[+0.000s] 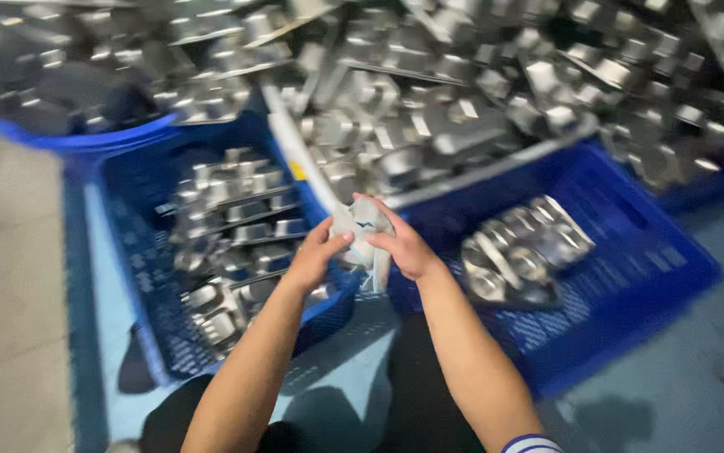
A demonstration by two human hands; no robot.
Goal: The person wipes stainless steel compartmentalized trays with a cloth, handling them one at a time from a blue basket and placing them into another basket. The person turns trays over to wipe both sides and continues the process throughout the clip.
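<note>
Both my hands meet in the middle of the head view, over the gap between two blue crates. My left hand (318, 252) and my right hand (404, 245) together hold a crumpled white cloth-like piece (363, 233), possibly a glove; the blur hides what it is. Its lower end hangs down between my wrists. The left blue crate (139, 252) holds several shiny metal parts (236, 218) in rows. The right blue crate (630, 277) holds a smaller cluster of metal parts (521, 247).
A big heap of shiny stamped metal parts (462, 92) fills the back, spilling over both crates. A round blue tub (85, 134) with more parts sits at the back left. Grey floor (9, 294) lies to the left and right. The picture is motion-blurred.
</note>
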